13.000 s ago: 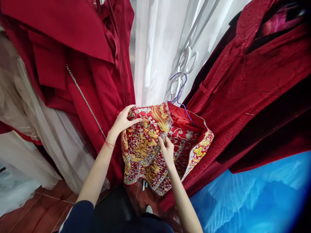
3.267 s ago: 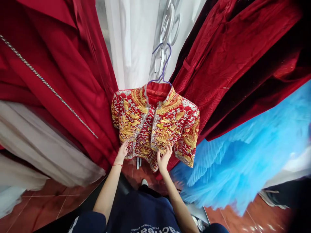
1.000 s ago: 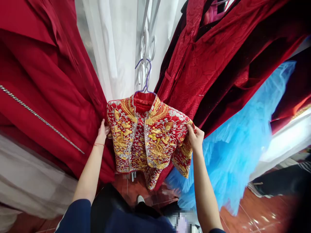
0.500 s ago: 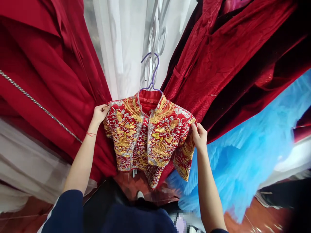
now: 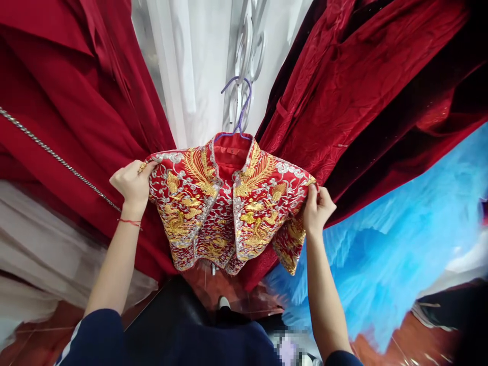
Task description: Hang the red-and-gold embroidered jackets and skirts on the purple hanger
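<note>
A red jacket (image 5: 213, 213) with gold and silver embroidery is stretched out between my two hands, its front parted over an embroidered inner layer. It is on a purple hanger (image 5: 239, 114), whose hook rises above the stand-up collar beside a white rack of rings (image 5: 244, 56). Whether the hook rests on a ring I cannot tell. My left hand (image 5: 133, 183), with a red string at the wrist, pinches the shoulder on the left side. At the opposite shoulder, my right hand (image 5: 318, 206) is closed on the cloth. The wide right-hand sleeve hangs below it.
Red garments hang on the left (image 5: 76, 112) and on the right (image 5: 343, 91). A silvery chain (image 5: 61, 160) crosses the left ones. Blue tulle (image 5: 381, 239) spreads at the lower right, and whitish fabric (image 5: 49, 254) at the lower left. Reddish flooring (image 5: 213, 284) shows below.
My hands have moved apart, the left one outward and slightly up, pulling the jacket's shoulders wider. The collar sits a little higher in view and the front gapes more.
</note>
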Demonstrator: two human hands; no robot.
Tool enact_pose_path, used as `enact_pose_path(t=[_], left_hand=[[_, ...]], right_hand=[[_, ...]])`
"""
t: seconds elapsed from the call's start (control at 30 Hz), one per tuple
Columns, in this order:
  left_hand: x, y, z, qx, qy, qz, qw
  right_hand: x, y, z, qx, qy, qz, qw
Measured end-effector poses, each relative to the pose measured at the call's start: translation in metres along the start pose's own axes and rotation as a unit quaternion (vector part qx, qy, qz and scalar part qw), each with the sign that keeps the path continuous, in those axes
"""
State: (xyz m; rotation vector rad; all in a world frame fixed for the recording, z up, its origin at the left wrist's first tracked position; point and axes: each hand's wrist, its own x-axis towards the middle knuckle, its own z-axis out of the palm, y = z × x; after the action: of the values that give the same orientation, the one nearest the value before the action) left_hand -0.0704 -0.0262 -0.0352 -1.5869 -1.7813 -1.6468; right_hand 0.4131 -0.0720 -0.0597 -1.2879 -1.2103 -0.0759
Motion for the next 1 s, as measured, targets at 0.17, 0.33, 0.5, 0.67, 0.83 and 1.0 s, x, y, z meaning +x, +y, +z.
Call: enact_pose_path(t=[0.17,0.33,0.5,0.67,0.83,1.0], left_hand=[[-0.019,-0.021,-0.008,-0.192,-0.198,-0.092,0.957],[-0.043,-0.058,0.000,-0.268,-0.374,-0.281,0.842],[-0.077,-0.080,-0.014,-0.104,-0.369,-0.260,0.886],[-0.082,-0.096,-0.073,0.076,-0.391,-0.170,0.902],[-0.124,-0.066,-0.082,0.084,-0.247,-0.184,0.948],[-0.245,-0.019,-0.026,-0.142,-0.036,-0.265,0.953]], right_hand=[[-0.022,0.036,0.013,0.113,-0.152,0.077,0.979],[-0.028,0.065,0.010,0.177,-0.246,0.148,0.941],[-0.036,0.068,-0.013,0.002,-0.211,0.095,0.973],[-0.051,0.062,-0.047,-0.063,-0.136,0.098,0.984],[-0.077,0.052,-0.039,-0.072,-0.076,0.098,0.990],[-0.181,0.043,0.010,-0.051,-0.022,0.137,0.989]])
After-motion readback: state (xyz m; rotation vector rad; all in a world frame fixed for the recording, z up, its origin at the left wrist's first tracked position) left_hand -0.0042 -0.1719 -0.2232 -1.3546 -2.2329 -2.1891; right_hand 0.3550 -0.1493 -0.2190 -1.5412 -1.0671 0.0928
